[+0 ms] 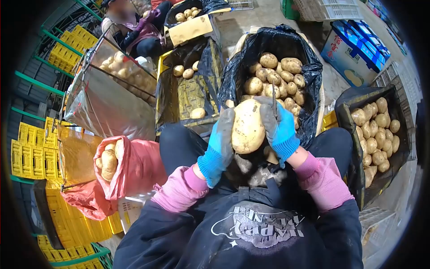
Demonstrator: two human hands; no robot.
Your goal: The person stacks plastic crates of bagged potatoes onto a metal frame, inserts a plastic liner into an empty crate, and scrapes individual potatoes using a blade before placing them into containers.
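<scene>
A large pale potato with dirt specks is held up in front of my lap. My left hand, in a blue and grey work glove, is closed around its left side. My right hand, gloved alike, presses on the potato's right side with bent fingers. From that hand a thin dark blade, seemingly a knife, points up; its handle is hidden in the glove. Just beyond both hands stands a container lined with a black plastic bag, holding many smaller potatoes.
At right is a black-lined crate of potatoes; at left, a pink sack and a tall mesh-topped sack. A yellow lined crate holds several potatoes. Behind it sits another person. A printed carton stands back right.
</scene>
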